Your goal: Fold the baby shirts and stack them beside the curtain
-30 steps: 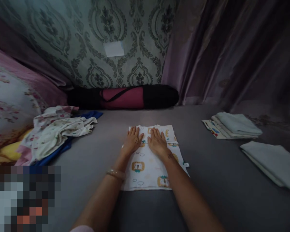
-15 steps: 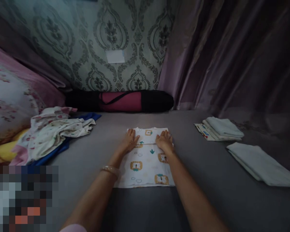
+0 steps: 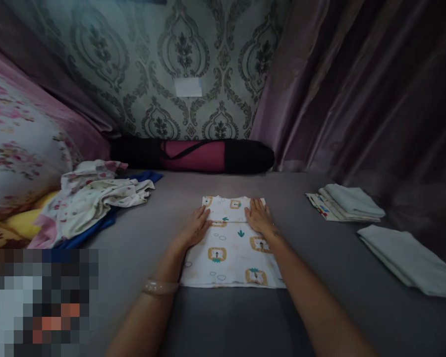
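A white cloth with lion and leaf prints [image 3: 232,255] lies flat on the grey surface in front of me, its far end folded over as a band. My left hand [image 3: 197,225] rests at the cloth's left edge, fingers extended, holding nothing. On the right part of the folded band lies my right hand [image 3: 258,215], palm down with its fingers stretched out. Both hands touch the cloth without gripping it.
Crumpled clothes [image 3: 96,198] lie at the left beside a floral pillow [image 3: 18,134]. Folded cloths [image 3: 353,202] are stacked at the right, with a pale folded cloth [image 3: 409,258] nearer. A black and pink long bag [image 3: 193,156] lies along the wall.
My left hand has slid off the folded band to the cloth's left edge. My right hand has flattened out on the band. The whole view has shifted slightly.
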`<state>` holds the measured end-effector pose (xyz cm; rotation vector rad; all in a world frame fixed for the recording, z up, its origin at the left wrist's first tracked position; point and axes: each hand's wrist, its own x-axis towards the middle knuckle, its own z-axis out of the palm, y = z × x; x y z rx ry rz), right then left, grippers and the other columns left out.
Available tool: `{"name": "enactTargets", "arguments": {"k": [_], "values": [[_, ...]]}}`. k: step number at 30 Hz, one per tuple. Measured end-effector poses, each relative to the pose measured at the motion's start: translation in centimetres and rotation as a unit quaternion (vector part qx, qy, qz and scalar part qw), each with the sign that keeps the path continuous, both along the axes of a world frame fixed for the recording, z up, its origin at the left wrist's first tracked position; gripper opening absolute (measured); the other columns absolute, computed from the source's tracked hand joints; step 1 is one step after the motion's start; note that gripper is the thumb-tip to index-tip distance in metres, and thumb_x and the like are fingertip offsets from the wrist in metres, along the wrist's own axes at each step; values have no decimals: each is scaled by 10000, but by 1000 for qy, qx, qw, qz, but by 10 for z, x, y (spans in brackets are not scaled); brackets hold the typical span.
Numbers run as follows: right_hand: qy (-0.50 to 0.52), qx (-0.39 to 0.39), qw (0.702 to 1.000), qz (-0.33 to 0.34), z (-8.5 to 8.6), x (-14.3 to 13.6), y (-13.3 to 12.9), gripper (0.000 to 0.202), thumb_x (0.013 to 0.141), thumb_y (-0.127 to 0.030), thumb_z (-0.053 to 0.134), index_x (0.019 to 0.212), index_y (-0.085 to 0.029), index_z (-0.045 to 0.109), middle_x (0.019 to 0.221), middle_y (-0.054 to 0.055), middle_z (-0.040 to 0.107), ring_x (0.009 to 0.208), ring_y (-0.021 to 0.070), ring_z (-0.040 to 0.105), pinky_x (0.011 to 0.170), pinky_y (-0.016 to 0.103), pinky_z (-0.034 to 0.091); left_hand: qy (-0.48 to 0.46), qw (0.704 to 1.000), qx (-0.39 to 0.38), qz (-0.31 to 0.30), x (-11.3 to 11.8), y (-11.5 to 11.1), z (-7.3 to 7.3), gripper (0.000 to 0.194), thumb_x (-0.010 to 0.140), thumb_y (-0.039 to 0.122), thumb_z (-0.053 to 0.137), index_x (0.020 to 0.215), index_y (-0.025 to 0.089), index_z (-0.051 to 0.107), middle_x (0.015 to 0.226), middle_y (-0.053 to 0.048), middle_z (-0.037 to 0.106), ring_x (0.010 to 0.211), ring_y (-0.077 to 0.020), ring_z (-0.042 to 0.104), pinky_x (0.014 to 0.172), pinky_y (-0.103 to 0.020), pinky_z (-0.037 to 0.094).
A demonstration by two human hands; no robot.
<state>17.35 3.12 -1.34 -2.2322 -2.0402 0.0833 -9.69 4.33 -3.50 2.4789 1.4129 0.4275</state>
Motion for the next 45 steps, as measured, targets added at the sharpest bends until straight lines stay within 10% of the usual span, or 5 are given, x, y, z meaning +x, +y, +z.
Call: {"name": "enactTargets", "arguments": {"k": [8,14,28,38,45], "values": [[-18,0,1000,-6,8,-16,3,606,965,-354,197,1466,-22,278,1545,173,246,1430,278,175,1147,493,85,-99,994,39,-13,-3,2,-6,446,899,356,490,1274,120,544,1426,-199,443,1330,-290,410,1102,-441,335],[-5,-1,989,145,15,-75,0,600,976,-398,180,1493,-105,260,1564,119,222,1442,255,138,1152,483,69,-130,988,74,-22,-8,-2,-2,374,893,298,496,1212,133,601,1349,-185,516,1255,-280,494,1056,-416,399],[1,-63,992,107,21,-93,7,575,975,-388,192,1482,-135,291,1572,122,189,1437,309,136,1109,598,101,-204,977,58,-27,-15,0,10,238,882,198,469,950,154,693,1040,-102,687,949,-189,641,873,-298,488],[49,8,982,184,13,-155,19,616,971,-402,207,1471,-50,282,1560,150,216,1446,253,120,1146,496,55,-173,965,43,193,-25,0,16,353,842,130,425,1110,185,649,1079,-87,702,1010,-218,638,893,-342,489],[63,27,982,174,2,-158,20,587,963,-361,219,1465,-70,308,1559,128,228,1446,233,125,1150,474,56,-189,968,53,154,-18,4,12,332,835,127,434,1087,157,649,1095,-102,695,1037,-208,631,956,-335,469]]}}
